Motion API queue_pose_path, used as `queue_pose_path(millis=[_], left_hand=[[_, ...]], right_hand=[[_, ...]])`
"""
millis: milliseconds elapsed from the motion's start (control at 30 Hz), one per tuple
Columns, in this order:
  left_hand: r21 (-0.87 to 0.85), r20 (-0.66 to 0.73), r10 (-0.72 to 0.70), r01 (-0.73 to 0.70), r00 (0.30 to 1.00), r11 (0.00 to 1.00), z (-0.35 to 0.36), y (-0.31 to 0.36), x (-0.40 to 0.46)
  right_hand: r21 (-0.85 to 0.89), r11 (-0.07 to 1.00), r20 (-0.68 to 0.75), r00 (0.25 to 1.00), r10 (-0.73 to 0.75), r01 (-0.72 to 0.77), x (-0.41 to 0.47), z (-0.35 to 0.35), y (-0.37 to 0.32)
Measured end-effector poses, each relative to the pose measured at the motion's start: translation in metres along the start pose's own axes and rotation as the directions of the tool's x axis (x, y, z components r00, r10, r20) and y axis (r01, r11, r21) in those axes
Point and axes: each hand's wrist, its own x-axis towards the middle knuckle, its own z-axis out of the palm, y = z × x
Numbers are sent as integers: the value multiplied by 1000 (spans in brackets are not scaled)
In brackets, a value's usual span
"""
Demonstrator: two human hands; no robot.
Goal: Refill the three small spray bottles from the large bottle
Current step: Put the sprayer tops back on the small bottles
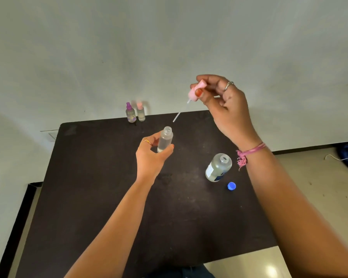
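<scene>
Left hand [153,151] grips open small bottle [165,139] above table [88,187] | right hand [221,101] pinches pink sprayer [196,91], tube dangling above the neck | large bottle [218,167] uncapped, blue cap [231,186] beside | two capped spray bottles [135,112] at far edge, fill unclear | looks like recapping comes next.

Matt dark table [88,177] — clear plastic small bottle [165,139], glossy pink plastic sprayer [195,92], frayed pink thread wristband [247,153].

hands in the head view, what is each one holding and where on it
The left hand grips the open small spray bottle round its lower body. The right hand pinches the pink spray top by its head, its dip tube hanging free.
</scene>
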Motion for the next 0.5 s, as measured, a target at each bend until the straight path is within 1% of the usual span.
queue_pose_path(millis=[133, 267, 500], left_hand=[[-10, 3, 30, -30, 1000, 999, 0, 16, -2], [-2, 5, 56, -56, 998, 998, -1, 27, -4], [38, 12, 135, -135, 991, 990, -2, 45, -9]], right_hand=[[-42, 998, 22, 999, -41, 42, 5, 2, -14], [-76, 996, 82, 996, -39, 45, 7, 3, -19], [-82, 996, 213, 976, 51, -35, 9, 4, -25]])
